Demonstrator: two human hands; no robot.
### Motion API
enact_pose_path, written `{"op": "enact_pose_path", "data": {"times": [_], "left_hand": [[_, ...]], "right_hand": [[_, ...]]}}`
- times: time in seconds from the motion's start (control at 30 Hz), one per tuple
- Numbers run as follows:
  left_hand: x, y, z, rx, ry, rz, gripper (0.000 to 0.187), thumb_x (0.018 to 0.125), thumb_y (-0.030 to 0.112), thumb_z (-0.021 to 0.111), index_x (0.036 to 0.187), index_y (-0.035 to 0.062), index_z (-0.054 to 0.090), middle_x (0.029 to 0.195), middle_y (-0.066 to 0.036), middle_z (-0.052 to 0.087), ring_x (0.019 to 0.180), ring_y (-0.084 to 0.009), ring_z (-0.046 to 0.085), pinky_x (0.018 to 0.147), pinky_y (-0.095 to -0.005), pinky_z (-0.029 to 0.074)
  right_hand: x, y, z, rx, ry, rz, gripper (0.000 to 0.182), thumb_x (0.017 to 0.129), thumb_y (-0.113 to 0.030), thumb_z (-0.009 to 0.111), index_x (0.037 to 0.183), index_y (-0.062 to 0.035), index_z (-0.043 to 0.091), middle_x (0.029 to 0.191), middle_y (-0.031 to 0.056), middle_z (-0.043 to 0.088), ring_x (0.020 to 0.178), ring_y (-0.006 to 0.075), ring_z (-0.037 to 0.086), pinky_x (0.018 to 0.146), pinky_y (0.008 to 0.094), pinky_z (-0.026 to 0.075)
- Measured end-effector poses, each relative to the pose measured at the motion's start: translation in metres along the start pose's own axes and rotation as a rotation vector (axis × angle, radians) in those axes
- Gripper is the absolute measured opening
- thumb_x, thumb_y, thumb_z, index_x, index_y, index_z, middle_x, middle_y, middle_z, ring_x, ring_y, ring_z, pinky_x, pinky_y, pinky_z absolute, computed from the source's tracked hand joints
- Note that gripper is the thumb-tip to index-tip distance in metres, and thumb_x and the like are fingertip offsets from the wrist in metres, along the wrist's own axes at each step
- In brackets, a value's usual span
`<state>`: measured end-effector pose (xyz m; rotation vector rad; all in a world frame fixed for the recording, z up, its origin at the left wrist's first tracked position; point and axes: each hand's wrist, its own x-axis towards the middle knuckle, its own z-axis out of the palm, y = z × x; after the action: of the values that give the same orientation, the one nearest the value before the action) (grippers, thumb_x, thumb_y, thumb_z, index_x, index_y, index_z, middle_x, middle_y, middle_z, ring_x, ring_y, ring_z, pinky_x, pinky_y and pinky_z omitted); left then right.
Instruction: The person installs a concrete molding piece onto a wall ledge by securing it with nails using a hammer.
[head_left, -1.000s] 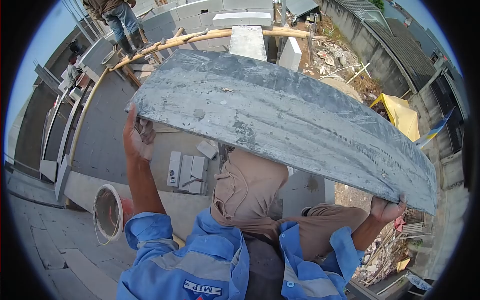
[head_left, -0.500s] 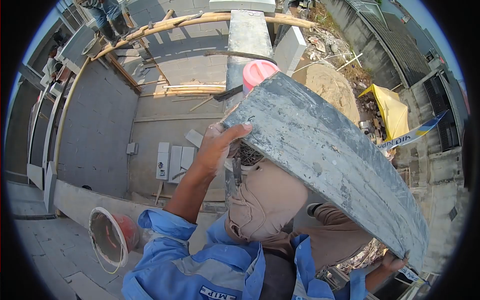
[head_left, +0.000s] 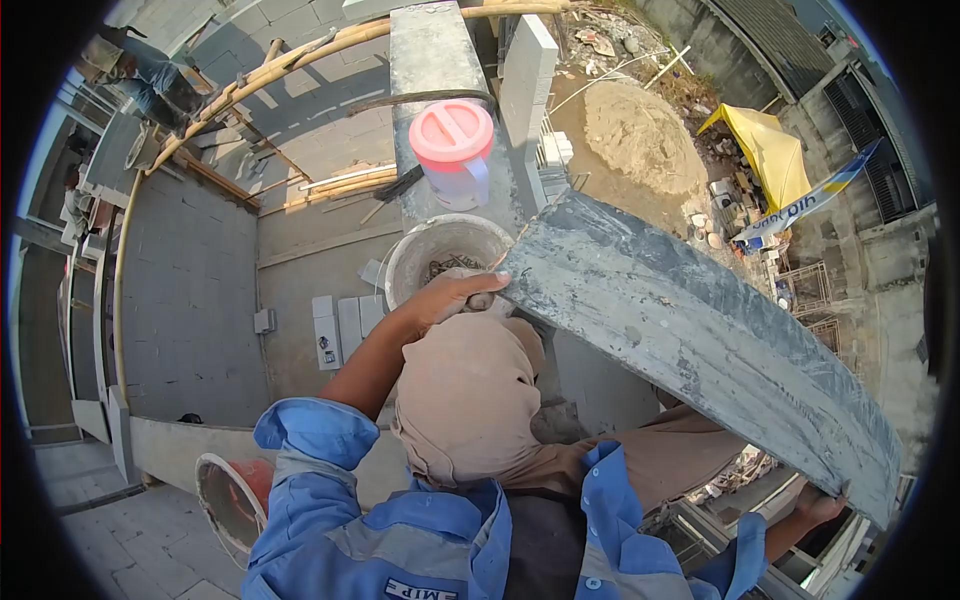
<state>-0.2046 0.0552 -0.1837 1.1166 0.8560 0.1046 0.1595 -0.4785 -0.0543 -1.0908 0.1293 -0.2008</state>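
A long grey board (head_left: pixel 690 340), scuffed and stained with mortar, slants across in front of me from upper left to lower right. My left hand (head_left: pixel 462 294) is closed on its near left corner, thumb on the top face and the fingers partly hidden. At the far lower right, my right hand (head_left: pixel 822 503) grips the board's other end from the underside. Just beyond my left hand stands a mortar-crusted bucket (head_left: pixel 405 262) with thin metal pieces inside, possibly nails. Behind the bucket, a jug with a pink lid (head_left: pixel 452 132) rests on a plank (head_left: pixel 425 50).
A red bucket (head_left: pixel 252 490) sits on the lower left. Bamboo poles (head_left: pixel 290 65) cross the upper left, where another person (head_left: pixel 145 80) stands. Grey block walls (head_left: pixel 190 300) surround a lower floor. On the right are a sand heap (head_left: pixel 640 135) and a yellow tarp (head_left: pixel 765 155).
The board's left end has come down and away from the jug, so jug and bucket now show more fully. Both hands keep hold of it. My view has shifted.
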Motion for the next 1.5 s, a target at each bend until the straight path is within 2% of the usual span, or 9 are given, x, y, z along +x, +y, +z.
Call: {"op": "enact_pose_path", "data": {"times": [0.17,0.3,0.43,0.53,0.6,0.67,0.77,1.23,1.5], "left_hand": [[-0.015,-0.025,-0.009,0.339,0.088,-0.080,0.039,0.092,0.033,0.069,0.113,0.0007,0.068,0.100,-0.004,0.069,0.092,-0.0104,0.060,0.083,-0.0266,0.046],[-0.032,-0.027,-0.029,0.294,0.788,0.489,0.037,0.089,0.032,0.072,0.102,-0.0025,0.070,0.080,-0.006,0.066,0.074,-0.0149,0.058,0.071,-0.0310,0.048],[-0.030,-0.111,-0.093,0.375,1.325,0.345,0.047,0.088,0.041,0.071,0.100,-0.0053,0.070,0.084,-0.013,0.070,0.080,-0.0196,0.064,0.075,-0.0347,0.049],[-0.032,-0.173,-0.115,0.297,0.984,-0.177,0.063,0.087,0.054,0.067,0.107,-0.0056,0.067,0.092,-0.018,0.071,0.083,-0.0225,0.066,0.074,-0.0371,0.050],[0.032,-0.330,-0.201,0.972,0.719,0.292,0.068,0.089,0.060,0.061,0.115,-0.0032,0.064,0.100,-0.019,0.070,0.085,-0.0251,0.067,0.071,-0.0400,0.053],[0.005,-0.201,-0.103,-0.301,0.604,-0.327,0.060,0.091,0.055,0.059,0.118,0.0012,0.063,0.104,-0.018,0.069,0.086,-0.0264,0.068,0.070,-0.0428,0.055],[0.057,-0.229,-0.100,-0.656,0.343,-0.092,0.048,0.094,0.048,0.056,0.113,0.0042,0.065,0.099,-0.014,0.070,0.084,-0.0260,0.068,0.071,-0.0434,0.056],[0.081,-0.149,-0.184,-0.255,0.453,-0.046,0.042,0.096,0.044,0.056,0.110,0.0061,0.065,0.084,-0.006,0.066,0.067,-0.0211,0.062,0.057,-0.0374,0.051],[0.047,-0.134,-0.161,-0.072,0.440,-0.202,0.074,0.090,0.063,0.059,0.132,0.0028,0.058,0.113,-0.011,0.066,0.097,-0.0227,0.061,0.084,-0.0387,0.048]], "right_hand": [[0.022,-0.009,-0.018,-0.006,0.027,0.017,0.069,0.090,-0.034,0.051,0.147,0.0015,0.035,0.152,0.0204,0.038,0.138,0.0405,0.036,0.116,0.0576,0.023],[0.049,0.009,-0.024,0.034,0.054,-0.011,0.065,0.090,-0.034,0.050,0.143,0.0025,0.041,0.148,0.0202,0.043,0.135,0.0403,0.039,0.114,0.0565,0.026],[0.082,0.027,-0.050,0.069,0.125,-0.005,0.060,0.089,-0.030,0.054,0.138,0.0045,0.046,0.141,0.0199,0.050,0.130,0.0391,0.045,0.111,0.0551,0.032],[0.080,0.033,-0.043,0.066,0.114,-0.007,0.060,0.090,-0.030,0.054,0.138,0.0044,0.047,0.141,0.0199,0.050,0.130,0.0392,0.045,0.111,0.0552,0.033],[0.070,0.034,-0.038,0.048,0.088,0.009,0.059,0.090,-0.030,0.054,0.138,0.0043,0.047,0.141,0.0200,0.050,0.130,0.0392,0.045,0.111,0.0553,0.033],[0.063,0.034,-0.032,0.027,0.063,0.009,0.059,0.090,-0.030,0.054,0.138,0.0042,0.047,0.141,0.0200,0.050,0.130,0.0392,0.045,0.110,0.0554,0.033],[0.051,0.035,-0.025,0.029,0.033,0.008,0.059,0.090,-0.030,0.054,0.137,0.0040,0.047,0.140,0.0200,0.050,0.129,0.0392,0.045,0.110,0.0556,0.033],[-0.021,-0.005,-0.003,-0.045,0.124,-0.112,0.057,0.090,-0.029,0.055,0.136,0.0045,0.048,0.138,0.0206,0.051,0.128,0.0378,0.047,0.109,0.0537,0.035],[-0.115,-0.019,0.017,-0.145,0.195,-0.208,0.056,0.091,-0.025,0.055,0.137,0.0058,0.046,0.140,0.0211,0.050,0.128,0.0377,0.047,0.110,0.0535,0.035]]}}
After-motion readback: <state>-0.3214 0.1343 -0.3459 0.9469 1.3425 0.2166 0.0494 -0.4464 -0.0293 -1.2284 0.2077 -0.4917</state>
